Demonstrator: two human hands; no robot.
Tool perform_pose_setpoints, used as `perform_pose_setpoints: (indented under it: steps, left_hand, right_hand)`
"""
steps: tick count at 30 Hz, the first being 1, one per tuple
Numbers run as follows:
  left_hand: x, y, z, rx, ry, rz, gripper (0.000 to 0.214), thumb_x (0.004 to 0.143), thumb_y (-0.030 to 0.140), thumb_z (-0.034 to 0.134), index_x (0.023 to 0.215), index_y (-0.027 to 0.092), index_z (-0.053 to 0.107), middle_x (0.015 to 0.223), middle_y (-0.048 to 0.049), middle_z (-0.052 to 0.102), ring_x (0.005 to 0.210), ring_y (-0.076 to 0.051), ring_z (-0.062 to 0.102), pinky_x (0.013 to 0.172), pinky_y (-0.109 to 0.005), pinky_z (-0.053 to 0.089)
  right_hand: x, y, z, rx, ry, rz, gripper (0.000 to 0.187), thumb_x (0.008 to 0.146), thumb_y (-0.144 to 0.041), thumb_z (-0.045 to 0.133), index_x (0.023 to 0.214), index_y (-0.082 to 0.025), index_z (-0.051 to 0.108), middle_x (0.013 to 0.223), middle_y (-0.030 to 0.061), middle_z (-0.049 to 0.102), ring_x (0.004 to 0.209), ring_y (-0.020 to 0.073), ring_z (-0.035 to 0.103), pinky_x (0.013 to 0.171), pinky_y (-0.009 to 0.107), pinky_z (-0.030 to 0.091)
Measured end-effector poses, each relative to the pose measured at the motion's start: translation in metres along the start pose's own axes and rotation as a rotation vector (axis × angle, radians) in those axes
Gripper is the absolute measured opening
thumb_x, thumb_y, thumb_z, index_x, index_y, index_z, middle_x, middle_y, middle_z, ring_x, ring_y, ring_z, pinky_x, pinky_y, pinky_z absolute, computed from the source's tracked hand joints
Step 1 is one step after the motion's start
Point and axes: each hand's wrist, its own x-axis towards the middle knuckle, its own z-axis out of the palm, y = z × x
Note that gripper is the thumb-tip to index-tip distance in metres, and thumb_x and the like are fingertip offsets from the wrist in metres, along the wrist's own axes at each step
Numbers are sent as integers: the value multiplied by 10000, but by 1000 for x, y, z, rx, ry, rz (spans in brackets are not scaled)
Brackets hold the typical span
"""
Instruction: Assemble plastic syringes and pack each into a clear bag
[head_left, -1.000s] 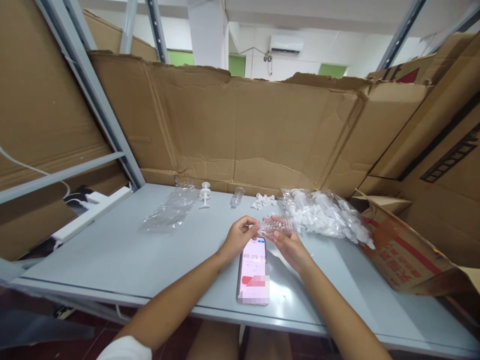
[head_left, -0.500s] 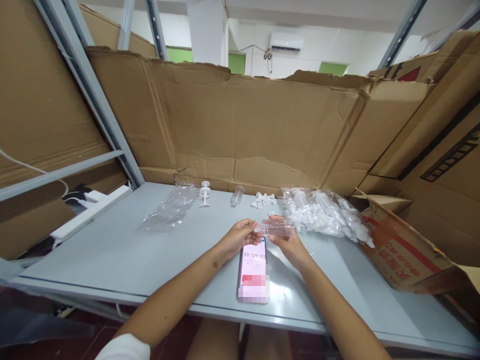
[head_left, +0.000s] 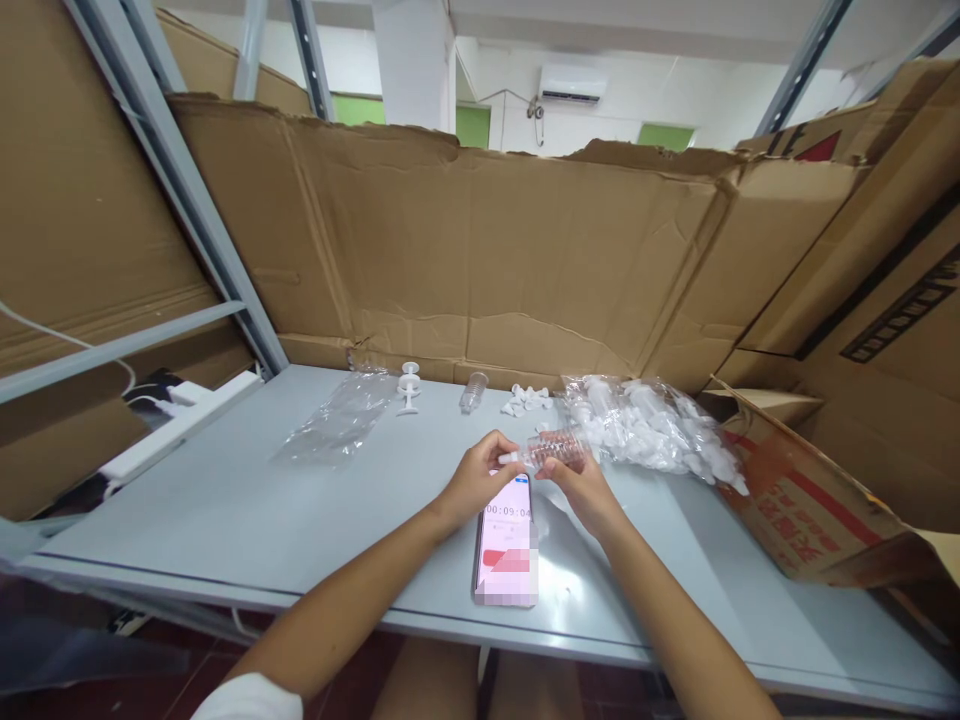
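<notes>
We are holding a clear ribbed tube above the table, just over the upper end of the phone. Its long axis is running sideways, almost level, across our body. The narrow end is pointing to our left, and the wide end is resting toward the right palm.

Our right hand is wrapping the tube body, with the thumb on the near side and the other fingers behind. Our left hand is pinching a small white cap at the narrow end; we cannot tell if it is fully seated there. The hands are partly hiding both the tube and the phone's top.

Behind, along the cardboard wall, several things are lying in a row: a flat bag at left, white plunger parts, clear ribbed cylinders, a pile of white pieces, and a full bag. A carton is closing the right side, near the full bag.

Counting, we are finding one tube in the hands, one phone and two bags. The pile is holding several pieces, but they are overlapping, so we cannot give their exact number, nor that of the plunger parts or the cylinders.
</notes>
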Motion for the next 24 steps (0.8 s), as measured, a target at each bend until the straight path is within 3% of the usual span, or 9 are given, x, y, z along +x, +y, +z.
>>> perform_pose_setpoints:
  steps: [4,11,19,24]
  left_hand:
    - [-5,1,-1,349,85,259,124,762,257,581,841,173,536,877,-43,595,860,-162,572,776,-291,452]
    - [-4,-1,-3,608,117,647,88,787,177,558,875,174,553,876,-63,616,869,-160,577,785,-310,478]
    - [-6,-1,-3,598,123,685,143,797,123,522,918,174,579,958,-86,575,959,-167,552,824,-310,476]
    - [-8,4,-3,464,118,581,126,792,155,535,891,184,607,961,-80,565,955,-173,548,842,-321,454]
  right_hand:
    - [0,-1,4,158,-36,82,258,639,-296,736,855,-184,649,817,43,698,750,178,635,639,282,489]
    - [2,4,7,339,-23,180,188,612,-274,765,692,-163,636,720,37,709,699,161,662,710,287,509]
    - [2,4,8,423,-14,273,203,617,-285,761,702,-174,614,707,37,718,731,161,679,737,264,519]
    - [0,2,10,432,2,301,201,629,-286,752,711,-180,603,722,34,718,765,164,681,765,266,518]
